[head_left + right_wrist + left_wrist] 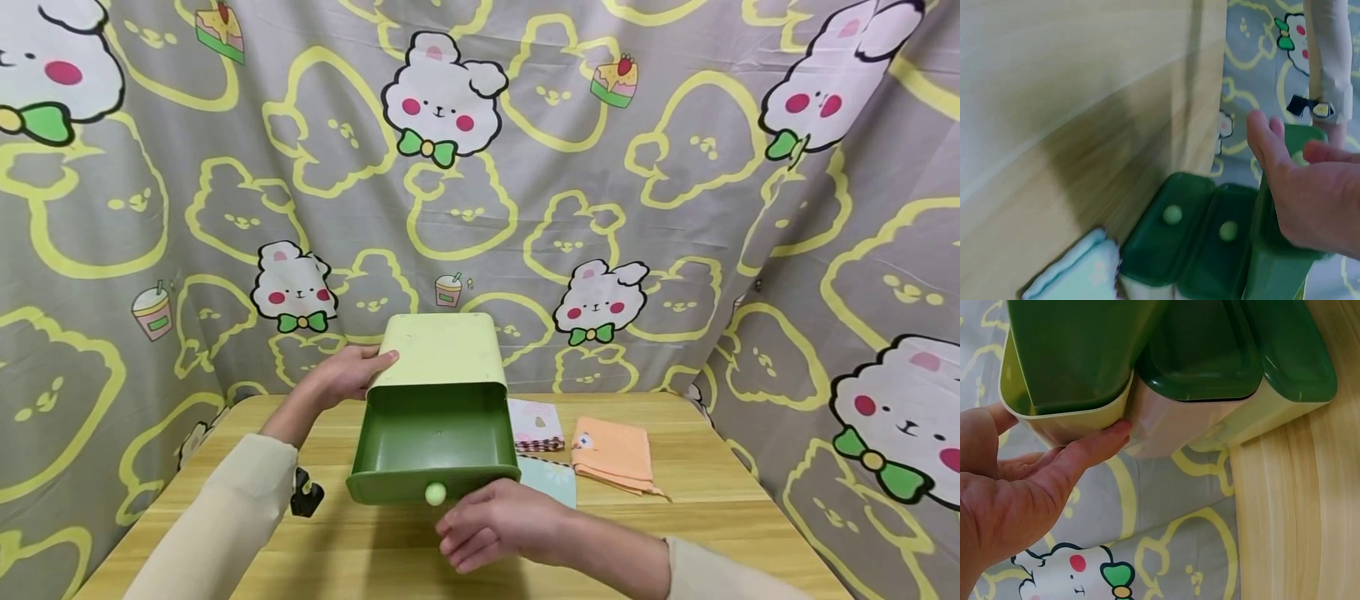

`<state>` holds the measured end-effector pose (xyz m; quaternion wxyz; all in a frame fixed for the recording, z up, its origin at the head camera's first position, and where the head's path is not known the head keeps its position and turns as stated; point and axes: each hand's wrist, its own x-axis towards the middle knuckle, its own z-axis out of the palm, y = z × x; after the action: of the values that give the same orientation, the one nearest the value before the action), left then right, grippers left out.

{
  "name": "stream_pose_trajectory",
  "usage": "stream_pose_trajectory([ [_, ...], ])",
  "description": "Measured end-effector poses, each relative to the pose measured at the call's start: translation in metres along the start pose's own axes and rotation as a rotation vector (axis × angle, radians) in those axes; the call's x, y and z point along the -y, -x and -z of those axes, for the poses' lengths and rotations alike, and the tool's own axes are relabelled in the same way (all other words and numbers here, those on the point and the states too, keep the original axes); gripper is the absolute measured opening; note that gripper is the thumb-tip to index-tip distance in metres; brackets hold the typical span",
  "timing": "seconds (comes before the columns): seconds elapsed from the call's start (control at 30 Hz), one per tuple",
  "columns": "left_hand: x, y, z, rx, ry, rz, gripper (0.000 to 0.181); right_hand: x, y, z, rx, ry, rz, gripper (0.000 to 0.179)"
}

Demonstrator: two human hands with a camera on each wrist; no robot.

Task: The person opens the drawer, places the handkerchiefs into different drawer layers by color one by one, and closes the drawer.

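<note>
A stacked drawer cabinet (442, 346) with a pale yellow top stands on the table, its green top drawer (435, 442) pulled out with no contents visible inside. My left hand (345, 373) holds the casing's left upper edge, thumb over the top and fingers along the side wall (1085, 425). Just right of the pale green knob (435, 494), my right hand (513, 521) is at the drawer front with fingers loosely bent, gripping nothing. Below, two closed green drawers (1172, 244) with round knobs show in the right wrist view.
Folded cloths lie right of the cabinet: a light blue one (551, 482), a white patterned one (536, 421) and an orange one (613, 450). A patterned curtain (465, 208) hangs behind the wooden table (697, 517) and at its sides.
</note>
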<state>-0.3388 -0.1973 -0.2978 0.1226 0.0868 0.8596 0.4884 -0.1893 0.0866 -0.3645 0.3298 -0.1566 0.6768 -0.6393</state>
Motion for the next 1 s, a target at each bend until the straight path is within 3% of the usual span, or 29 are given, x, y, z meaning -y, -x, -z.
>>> stream_pose_trajectory([
  [0.17, 0.000, 0.000, 0.001, 0.009, 0.002, -0.002, 0.067, -0.004, 0.010, 0.024, 0.144, 0.082, -0.077, 0.034],
  [0.47, 0.001, -0.001, 0.001, 0.014, 0.002, -0.008, 0.068, -0.005, 0.021, 0.064, 0.201, 0.203, -0.174, 0.034],
  [0.7, 0.001, -0.001, 0.002, 0.012, 0.002, -0.013, 0.067, -0.001, 0.024, 0.102, 0.092, 0.248, -0.162, 0.029],
  [1.0, 0.001, 0.000, 0.002, 0.004, -0.007, -0.006, 0.067, 0.008, 0.022, 0.172, -0.154, 0.212, -0.111, 0.039],
])
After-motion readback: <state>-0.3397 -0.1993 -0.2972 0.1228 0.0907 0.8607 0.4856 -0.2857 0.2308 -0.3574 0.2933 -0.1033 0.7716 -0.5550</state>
